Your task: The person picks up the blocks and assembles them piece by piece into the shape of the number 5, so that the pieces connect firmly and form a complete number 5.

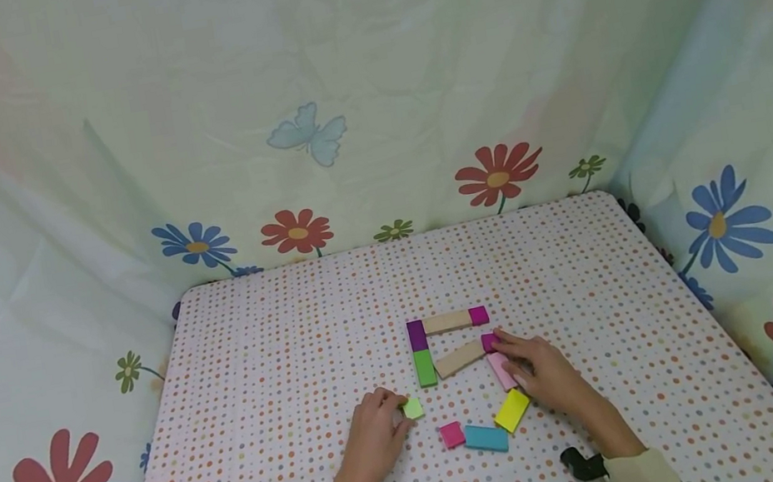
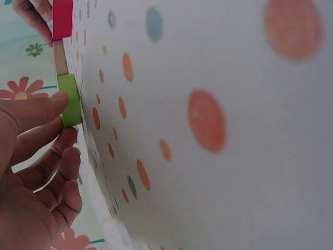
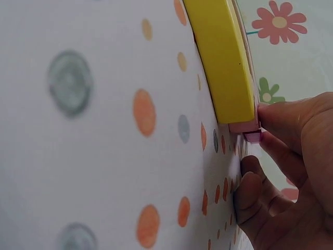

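Note:
Coloured blocks lie on the dotted tablecloth (image 1: 297,348). My left hand (image 1: 379,432) pinches a small light green cube (image 1: 413,408) at its fingertips; in the left wrist view the light green cube (image 2: 70,101) sits between two fingers (image 2: 47,107). My right hand (image 1: 548,375) holds a pink block (image 1: 500,369), its fingertips beside a magenta cube (image 1: 489,342). In the right wrist view the thumb (image 3: 283,122) presses the pink block's end (image 3: 243,126) just past a yellow block (image 3: 223,62).
Between and behind the hands lie a purple block (image 1: 417,335), a green block (image 1: 425,368), two wooden blocks (image 1: 447,321), another magenta cube (image 1: 478,315), a yellow block (image 1: 512,410), a blue block (image 1: 486,437) and a pink-red cube (image 1: 452,434). Flowered curtains (image 1: 309,135) surround the table.

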`<state>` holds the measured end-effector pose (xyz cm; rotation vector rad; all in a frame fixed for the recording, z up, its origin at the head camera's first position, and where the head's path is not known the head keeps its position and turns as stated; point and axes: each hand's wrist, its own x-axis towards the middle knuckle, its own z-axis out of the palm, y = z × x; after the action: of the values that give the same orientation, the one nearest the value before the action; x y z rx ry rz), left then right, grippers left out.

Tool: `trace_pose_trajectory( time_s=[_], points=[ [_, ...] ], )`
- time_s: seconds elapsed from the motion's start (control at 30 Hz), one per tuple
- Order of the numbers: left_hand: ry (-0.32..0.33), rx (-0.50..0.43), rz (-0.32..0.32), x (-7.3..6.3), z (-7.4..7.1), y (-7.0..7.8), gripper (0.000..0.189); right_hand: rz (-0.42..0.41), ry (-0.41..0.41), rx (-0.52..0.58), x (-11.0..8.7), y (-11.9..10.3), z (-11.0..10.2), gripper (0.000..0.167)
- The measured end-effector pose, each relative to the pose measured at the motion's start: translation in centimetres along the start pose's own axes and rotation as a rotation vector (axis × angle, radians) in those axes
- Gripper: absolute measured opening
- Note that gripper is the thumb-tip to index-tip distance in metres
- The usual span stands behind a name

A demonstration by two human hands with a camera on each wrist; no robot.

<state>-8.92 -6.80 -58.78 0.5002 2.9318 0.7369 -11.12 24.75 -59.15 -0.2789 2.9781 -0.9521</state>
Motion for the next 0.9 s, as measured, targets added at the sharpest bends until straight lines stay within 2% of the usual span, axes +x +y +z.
trace_pose_trajectory(
  time_s=[0.1, 0.23, 0.6, 0.9],
  points=[
    [-0.029, -0.021, -0.009, -0.12, -0.10, 0.19, 0.030, -0.004, 0.006, 0.002, -0.06, 0.06, 0.04, 0.042],
    [-0.044, -0.025, 0.009, -0.30, -0.07, 0.39, 0.028, -0.007, 0.012, 0.010, -0.10, 0.22, 0.12, 0.041],
    [-0.004, 0.001, 0.064, -0.75, 0.21, 0.54, 0.028, -0.002, 0.008, 0.010, -0.05, 0.26, 0.18, 0.042],
    [-0.011, -0.017, 0.068, -0.74, 0.54, 0.46, 0.029, -0.004, 0.006, 0.003, -0.03, 0.31, 0.19, 0.042]
  ],
)
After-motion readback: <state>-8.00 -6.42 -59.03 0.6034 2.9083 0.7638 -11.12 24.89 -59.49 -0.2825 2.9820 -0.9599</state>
